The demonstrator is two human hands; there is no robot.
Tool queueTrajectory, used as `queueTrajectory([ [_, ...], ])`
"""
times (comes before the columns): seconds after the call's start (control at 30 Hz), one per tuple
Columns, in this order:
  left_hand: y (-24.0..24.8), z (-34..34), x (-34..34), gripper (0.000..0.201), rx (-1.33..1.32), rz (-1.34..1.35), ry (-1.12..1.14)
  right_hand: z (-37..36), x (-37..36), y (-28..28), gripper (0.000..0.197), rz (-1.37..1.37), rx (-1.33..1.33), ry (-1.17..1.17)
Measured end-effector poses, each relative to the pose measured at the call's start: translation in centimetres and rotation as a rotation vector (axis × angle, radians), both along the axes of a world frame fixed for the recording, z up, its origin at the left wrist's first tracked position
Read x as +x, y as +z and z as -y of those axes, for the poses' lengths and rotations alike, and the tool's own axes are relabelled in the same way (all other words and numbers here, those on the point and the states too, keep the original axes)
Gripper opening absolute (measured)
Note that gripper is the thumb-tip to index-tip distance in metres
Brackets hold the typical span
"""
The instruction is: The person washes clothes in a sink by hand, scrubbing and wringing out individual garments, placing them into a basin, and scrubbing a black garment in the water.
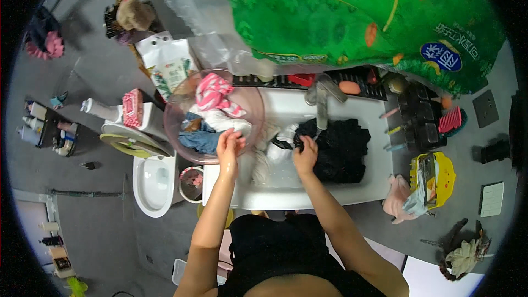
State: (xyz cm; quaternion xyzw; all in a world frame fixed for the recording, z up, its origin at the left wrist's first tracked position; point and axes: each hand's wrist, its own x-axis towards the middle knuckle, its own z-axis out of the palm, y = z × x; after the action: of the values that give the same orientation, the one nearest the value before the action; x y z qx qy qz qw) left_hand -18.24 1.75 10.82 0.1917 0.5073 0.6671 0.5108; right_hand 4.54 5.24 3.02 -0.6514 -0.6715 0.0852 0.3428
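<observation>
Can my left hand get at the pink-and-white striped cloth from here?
Probably yes: your left hand is at the near edge of the translucent pink basin, and the striped cloth appears uncovered inside.

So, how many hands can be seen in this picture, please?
2. The left hand is at the pink basin of clothes; the right hand is at the black cloth in the sink. Neither is fully hidden, and no other hand shows.

Downward fisheye view from head height
</observation>
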Motion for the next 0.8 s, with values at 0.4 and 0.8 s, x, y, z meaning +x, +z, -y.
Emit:
queueTrajectory([
  [0.4,-11.1,-5.8,18.0,0.048,0.397,-1.273,-0.516,4.7,6.7,-4.5,0.036,0.336,-0.548,0.673],
  [0.8,-19.9,-0.6,17.1,0.051,-0.085,-1.728,-0.919,1.0,12.5,-5.8,0.078,0.538,-0.729,0.561],
])
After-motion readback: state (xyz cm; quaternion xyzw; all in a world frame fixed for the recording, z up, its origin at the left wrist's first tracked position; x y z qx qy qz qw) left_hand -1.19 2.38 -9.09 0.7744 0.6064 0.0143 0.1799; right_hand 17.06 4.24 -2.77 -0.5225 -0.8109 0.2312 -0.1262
